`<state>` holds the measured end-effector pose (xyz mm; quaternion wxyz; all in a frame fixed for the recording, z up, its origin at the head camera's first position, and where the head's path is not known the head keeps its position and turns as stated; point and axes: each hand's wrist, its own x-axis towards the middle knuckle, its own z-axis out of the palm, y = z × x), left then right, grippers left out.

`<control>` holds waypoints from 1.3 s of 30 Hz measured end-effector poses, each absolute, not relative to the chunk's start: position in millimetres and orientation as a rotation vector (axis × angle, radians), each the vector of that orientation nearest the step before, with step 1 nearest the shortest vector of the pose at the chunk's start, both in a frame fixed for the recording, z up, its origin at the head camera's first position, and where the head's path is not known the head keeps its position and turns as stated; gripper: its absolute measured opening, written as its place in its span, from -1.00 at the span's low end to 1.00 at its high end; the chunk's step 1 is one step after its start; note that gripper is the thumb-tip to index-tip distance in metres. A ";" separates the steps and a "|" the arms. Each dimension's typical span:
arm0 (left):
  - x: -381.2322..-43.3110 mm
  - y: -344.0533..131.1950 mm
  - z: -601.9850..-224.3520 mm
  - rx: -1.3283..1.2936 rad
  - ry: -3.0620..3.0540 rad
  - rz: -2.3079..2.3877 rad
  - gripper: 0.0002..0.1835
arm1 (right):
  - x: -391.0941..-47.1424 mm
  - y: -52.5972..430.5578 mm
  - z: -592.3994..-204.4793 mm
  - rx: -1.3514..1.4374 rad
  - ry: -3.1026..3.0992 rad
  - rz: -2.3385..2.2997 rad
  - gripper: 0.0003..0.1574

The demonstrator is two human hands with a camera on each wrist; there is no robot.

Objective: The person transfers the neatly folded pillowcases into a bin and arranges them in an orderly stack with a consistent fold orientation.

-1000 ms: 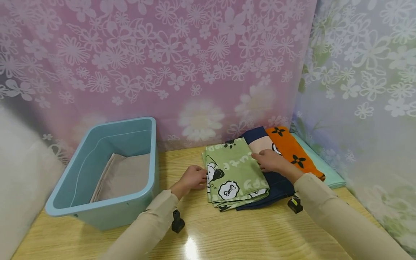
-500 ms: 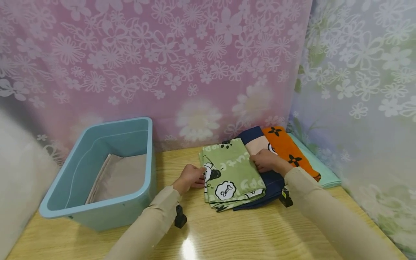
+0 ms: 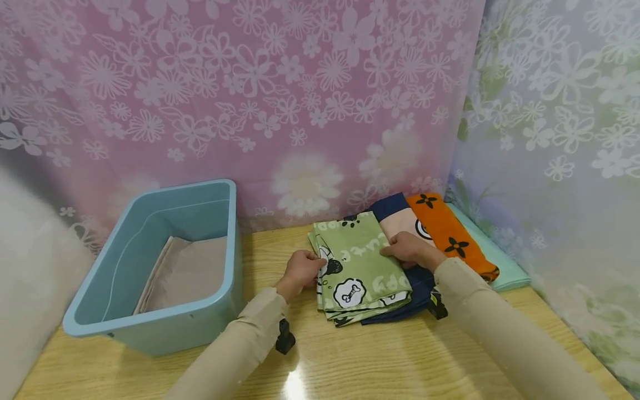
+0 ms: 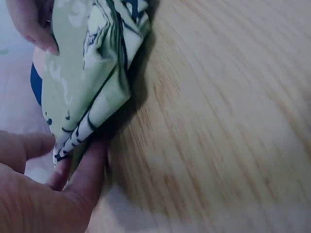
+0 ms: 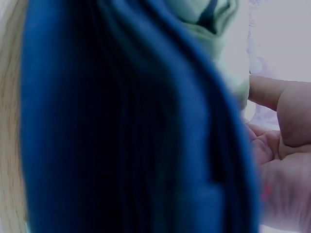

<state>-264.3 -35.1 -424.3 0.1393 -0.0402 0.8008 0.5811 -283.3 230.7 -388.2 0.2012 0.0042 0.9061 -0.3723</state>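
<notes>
A folded green cloth (image 3: 362,264) with a cartoon dog print lies partly over a folded navy cloth (image 3: 422,286) on the table. My left hand (image 3: 302,269) pinches the green cloth's left edge; in the left wrist view its thumb is above the fold and its fingers below. At the opposite edge my right hand (image 3: 412,249) grips the same green cloth (image 4: 73,73), its thumb on top. In the right wrist view, layers of the navy cloth (image 5: 136,121) fill most of the picture, and the right fingertips are hidden behind them.
A blue plastic tub (image 3: 165,339) stands at the left with a folded beige cloth (image 3: 195,272) inside. Right of the green cloth lie an orange cloth (image 3: 447,228) with dark flowers and a mint cloth (image 3: 512,275). A pink flowered curtain (image 3: 300,111) hangs behind the table.
My left hand has moved right onto the green cloth's left edge and taken hold of it. The right hand has drawn slightly left and closed on the right edge.
</notes>
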 end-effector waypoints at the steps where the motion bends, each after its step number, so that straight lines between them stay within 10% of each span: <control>1: -263.9 -33.6 -424.0 -0.130 2.306 1.698 -0.76 | -283.1 231.0 -388.0 0.013 2.532 -1.037 -0.67; 27: -273.3 -30.9 -438.3 -0.192 1.932 1.851 -0.50 | -285.1 235.9 -391.2 0.009 2.392 -1.171 -0.74; 39: -266.0 -33.9 -434.1 -0.166 1.982 1.850 -0.38 | -278.5 238.7 -391.9 -0.121 2.353 -1.279 -0.37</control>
